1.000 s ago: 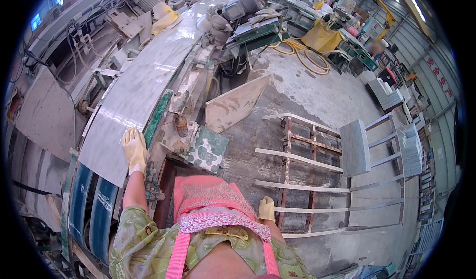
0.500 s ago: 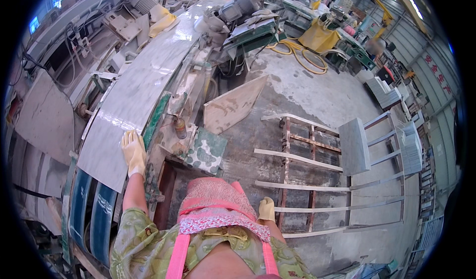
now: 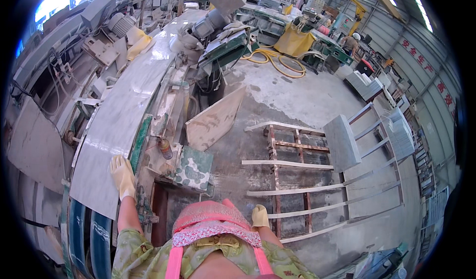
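Note:
My left hand (image 3: 122, 176), in a pale yellow rubber glove, lies with fingers stretched out on the right edge of a long, glossy white-grey stone slab (image 3: 106, 145). The slab runs away from me along a machine bed. Its near end lies over dark blue belts (image 3: 100, 242). At my right side hangs my right hand (image 3: 260, 216), gloved alike, its fingers curled in and nothing seen in them. It is beside a low rack (image 3: 287, 192) of pale strips on rusty bars, apart from it as far as I can tell.
A green-and-white blotched block (image 3: 194, 167), a small bottle (image 3: 165, 149) and a leaning stone panel (image 3: 216, 119) stand right of the bed. Grey slabs (image 3: 342, 142) stand on the rack. A yellow hose (image 3: 277, 61) coils on the floor. Another person (image 3: 351, 44) is far back.
My view has tilted up, so things sit lower and further left in the picture. My left hand stays on the slab; my right hand still hangs at my side.

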A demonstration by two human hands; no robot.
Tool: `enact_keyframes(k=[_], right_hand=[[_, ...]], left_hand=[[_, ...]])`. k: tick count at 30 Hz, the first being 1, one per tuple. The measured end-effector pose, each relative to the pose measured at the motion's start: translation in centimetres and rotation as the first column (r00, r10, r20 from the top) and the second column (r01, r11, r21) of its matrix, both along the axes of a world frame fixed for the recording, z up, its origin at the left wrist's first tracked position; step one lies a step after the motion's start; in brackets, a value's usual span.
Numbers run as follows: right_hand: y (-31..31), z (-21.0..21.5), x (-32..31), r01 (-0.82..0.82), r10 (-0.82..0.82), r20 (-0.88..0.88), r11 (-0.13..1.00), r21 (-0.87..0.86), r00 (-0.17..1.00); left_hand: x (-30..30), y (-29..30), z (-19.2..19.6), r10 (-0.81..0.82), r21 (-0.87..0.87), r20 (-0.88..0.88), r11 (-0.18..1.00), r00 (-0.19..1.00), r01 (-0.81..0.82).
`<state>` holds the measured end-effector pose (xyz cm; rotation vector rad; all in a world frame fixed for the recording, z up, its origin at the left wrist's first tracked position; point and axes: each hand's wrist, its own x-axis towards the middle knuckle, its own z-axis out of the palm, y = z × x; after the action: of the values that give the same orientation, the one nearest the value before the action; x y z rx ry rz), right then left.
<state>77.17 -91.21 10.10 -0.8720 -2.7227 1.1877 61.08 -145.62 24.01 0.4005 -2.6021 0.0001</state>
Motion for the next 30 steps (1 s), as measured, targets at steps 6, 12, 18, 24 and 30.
enact_keyframes(k=[6, 12, 18, 24, 30], right_hand=[[0.4, -1.1, -0.2, -0.012, 0.012, -0.007, 1.000, -0.013, 1.000], [0.1, -1.3, 0.0, 0.005, -0.005, -0.033, 1.000, 0.019, 0.999], [-0.1, -1.3, 0.1, 0.001, -0.001, -0.050, 1.000, -0.004, 0.999], [-0.5, -0.2, 0.0, 0.002, -0.001, 0.029, 0.999, -0.044, 1.000], [0.1, -1.0, 0.0, -0.031, 0.032, 0.033, 0.999, -0.019, 0.999]], left_hand=[[-0.1, -0.2, -0.3, 0.001, -0.028, -0.005, 1.000, 1.000, -0.001], [-0.1, -0.3, -0.5, -0.005, -0.045, -0.025, 0.999, 1.000, 0.004], [-0.1, -0.5, -0.9, -0.006, -0.045, -0.020, 0.999, 1.000, 0.005], [0.0, -0.7, -1.3, 0.007, -0.062, -0.015, 0.998, 1.000, -0.008], [0.0, -0.1, -0.2, -0.014, -0.007, 0.003, 1.000, 1.000, 0.014]])
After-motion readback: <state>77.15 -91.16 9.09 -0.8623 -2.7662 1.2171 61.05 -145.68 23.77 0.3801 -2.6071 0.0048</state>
